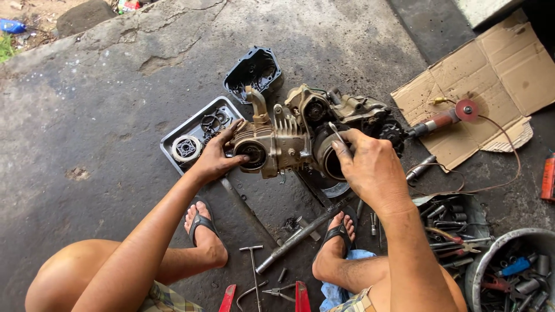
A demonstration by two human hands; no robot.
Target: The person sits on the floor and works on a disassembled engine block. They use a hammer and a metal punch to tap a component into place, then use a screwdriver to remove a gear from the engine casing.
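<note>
A grimy tan motorcycle engine (289, 136) rests on the concrete floor in front of me. My left hand (217, 157) grips its left end, fingers against the round opening of the cylinder. My right hand (370, 167) is closed on a thin metal tool (337, 133), whose tip points into the engine's round side housing. Both my feet in sandals are below the engine.
A grey metal tray (173, 138) with a clutch and rings lies left of the engine; a black engine cover (254, 70) sits behind. An angle grinder (442, 120) lies on cardboard (497, 75) at right. Tubs of tools (509, 274), a T-wrench (253, 268) and pliers (277, 294) lie near my feet.
</note>
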